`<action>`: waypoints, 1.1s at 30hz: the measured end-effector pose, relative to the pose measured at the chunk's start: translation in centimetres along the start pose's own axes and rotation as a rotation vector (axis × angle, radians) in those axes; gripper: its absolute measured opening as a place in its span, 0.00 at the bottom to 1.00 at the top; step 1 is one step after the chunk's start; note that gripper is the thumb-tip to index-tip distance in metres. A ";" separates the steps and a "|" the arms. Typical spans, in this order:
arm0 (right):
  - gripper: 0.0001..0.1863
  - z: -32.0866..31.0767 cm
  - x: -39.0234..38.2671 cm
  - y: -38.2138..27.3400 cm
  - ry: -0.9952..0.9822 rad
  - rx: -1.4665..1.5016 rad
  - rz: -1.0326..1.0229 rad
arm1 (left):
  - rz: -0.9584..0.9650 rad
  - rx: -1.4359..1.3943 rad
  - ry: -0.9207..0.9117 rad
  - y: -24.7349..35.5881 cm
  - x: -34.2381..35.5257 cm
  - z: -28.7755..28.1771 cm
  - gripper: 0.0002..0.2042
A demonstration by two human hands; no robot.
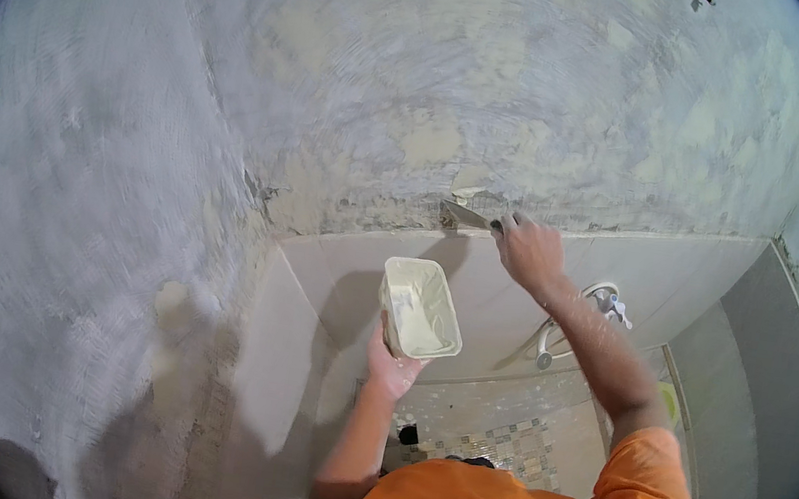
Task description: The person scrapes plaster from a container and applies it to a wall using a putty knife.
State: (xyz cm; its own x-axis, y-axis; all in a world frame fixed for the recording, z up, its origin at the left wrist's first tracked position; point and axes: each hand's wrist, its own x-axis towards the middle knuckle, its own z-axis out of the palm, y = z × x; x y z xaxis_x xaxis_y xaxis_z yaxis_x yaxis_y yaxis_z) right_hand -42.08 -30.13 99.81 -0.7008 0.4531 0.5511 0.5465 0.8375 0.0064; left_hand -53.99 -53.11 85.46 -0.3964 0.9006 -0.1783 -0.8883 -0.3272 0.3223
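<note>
My left hand (392,365) grips a cream plastic tub (446,341) from below and from its left side. Pale filler paste (421,328) coats the inside walls and bottom of the tub. Further up and to the right, my right hand (530,252) is closed round the dark handle of a putty knife (466,215). The knife's blade points left and lies against the rough band of wall just above the tile edge. A fresh pale patch of filler (469,190) shows on the wall beside the blade.
Patchy plastered wall (359,93) rises above light tiles (516,285). A white shower hose and handset (545,358) hang by a tap (614,306) below my right forearm. Mosaic floor tiles (525,443) lie beneath me, with a dark square opening (408,434). A bracket (703,0) sticks out at the upper right.
</note>
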 end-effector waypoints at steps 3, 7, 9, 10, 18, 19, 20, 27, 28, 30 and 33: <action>0.06 -1.1 2.2 0.7 -0.021 -0.184 -0.130 | 0.016 0.048 0.064 0.1 -0.8 1.5 0.27; 0.06 -4.8 7.5 2.5 -0.178 -0.302 -0.178 | -0.001 0.033 0.037 0.1 -0.5 -0.2 0.27; 0.05 -7.6 9.0 2.0 -0.224 -0.378 -0.191 | -0.007 0.040 0.034 0.3 -0.5 -0.4 0.27; 0.05 -8.2 9.0 2.1 -0.181 -0.380 -0.187 | -0.010 0.029 0.041 0.2 -0.5 -0.5 0.27; 0.04 -15.8 7.5 2.2 0.126 -0.436 -0.055 | 0.057 0.043 0.065 1.3 -2.6 -0.9 0.28; 0.05 -16.3 7.2 2.3 0.217 -0.445 -0.059 | 0.073 0.036 0.067 1.4 -2.7 -1.1 0.28; 0.07 -16.7 7.0 2.1 0.162 -0.362 -0.022 | 0.091 0.030 0.070 1.6 -2.9 -1.4 0.28; 0.17 -9.2 3.5 2.6 -0.126 -0.209 0.014 | 0.141 -0.010 0.085 2.7 -3.9 -2.4 0.27; 0.11 -8.3 2.7 2.7 -0.086 -0.230 -0.029 | 0.138 0.006 0.083 2.6 -3.8 -2.1 0.27; 0.07 -6.3 2.6 4.1 -0.013 -0.280 -0.084 | 0.137 0.051 0.079 2.4 -3.9 -1.2 0.27; 0.06 -7.5 3.8 4.9 -0.004 -0.291 -0.024 | 0.190 0.166 0.076 1.5 -3.8 -0.5 0.28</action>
State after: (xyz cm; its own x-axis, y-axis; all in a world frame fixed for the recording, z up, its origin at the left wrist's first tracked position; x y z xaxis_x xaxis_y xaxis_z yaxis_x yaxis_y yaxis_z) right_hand -38.63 -26.59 108.20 -0.7164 0.4358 0.5448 0.6379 0.7254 0.2586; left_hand -53.95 -57.21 86.19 -0.5744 0.8013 -0.1676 -0.7486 -0.4313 0.5036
